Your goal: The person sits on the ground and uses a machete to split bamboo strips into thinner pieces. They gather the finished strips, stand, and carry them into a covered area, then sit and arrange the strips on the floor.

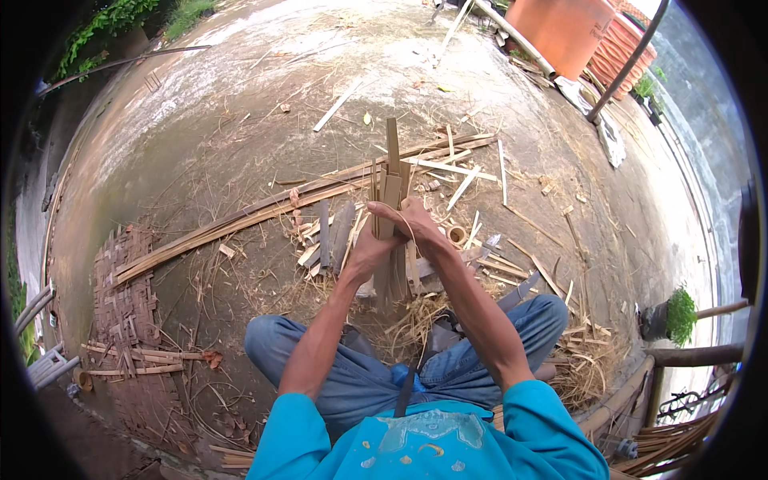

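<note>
A bundle of flat bamboo slats (390,190) stands upright in front of me, its tops at uneven heights and one slat rising well above the others. My left hand (373,246) is closed round the bundle's left side, thumb across the front. On the right side, my right hand (419,224) is closed against the same bundle, close to the left thumb. A thin pale strip (410,224) curves over the right hand's fingers; its ends are hidden. The bundle's lower part drops between my bent legs.
Long bamboo strips (216,228) lie diagonally beyond the hands. Offcuts and shavings (588,364) litter the ground, with a short bamboo ring (457,235) at right. A woven mat (124,296) lies left, a potted plant (680,314) stands right, and an orange container (560,32) is far right.
</note>
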`<state>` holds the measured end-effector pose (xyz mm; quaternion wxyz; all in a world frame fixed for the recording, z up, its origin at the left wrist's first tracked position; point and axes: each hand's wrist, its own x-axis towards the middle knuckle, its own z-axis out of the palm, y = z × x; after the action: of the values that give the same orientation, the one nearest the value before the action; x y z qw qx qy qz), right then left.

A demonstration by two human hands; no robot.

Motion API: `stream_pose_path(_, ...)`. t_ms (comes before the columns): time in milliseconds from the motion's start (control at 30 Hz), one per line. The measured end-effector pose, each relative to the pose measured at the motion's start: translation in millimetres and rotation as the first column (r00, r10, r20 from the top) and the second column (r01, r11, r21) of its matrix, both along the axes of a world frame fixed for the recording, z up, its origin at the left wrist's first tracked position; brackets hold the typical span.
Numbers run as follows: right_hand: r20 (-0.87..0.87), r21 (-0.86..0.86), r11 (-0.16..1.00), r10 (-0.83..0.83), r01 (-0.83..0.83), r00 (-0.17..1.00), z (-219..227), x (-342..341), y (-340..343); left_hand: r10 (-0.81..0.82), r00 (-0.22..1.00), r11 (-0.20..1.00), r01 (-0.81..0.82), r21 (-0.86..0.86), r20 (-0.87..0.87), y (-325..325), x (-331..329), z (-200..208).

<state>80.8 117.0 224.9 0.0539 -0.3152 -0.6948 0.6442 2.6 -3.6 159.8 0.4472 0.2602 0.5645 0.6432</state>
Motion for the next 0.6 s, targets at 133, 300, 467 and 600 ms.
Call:
stream_pose_path(133, 0.066, 0.051, 0.998, 0.043, -0.047, 0.997, -19, 2, 6, -0.012, 0.970, 1.000, 0.013, -0.002, 0.243, 1, 10, -31)
stream_pose_path(300, -0.020, -0.026, 0.999, -0.040, 0.039, 0.999, -31, 14, -9, -0.027, 0.935, 0.998, 0.046, -0.044, 0.355, -2, 8, -38)
stream_pose_path(467, -0.243, -0.165, 0.980, -0.153, 0.115, 0.958, -43, 27, -14, -0.061, 0.943, 0.997, 0.070, -0.017, 0.327, 2, 17, -40)
stream_pose_path(600, -0.316, -0.285, 0.928, -0.328, 0.240, 0.891, -75, 32, -5, -0.106, 0.926, 0.993, 0.117, -0.008, 0.361, 6, 20, -35)
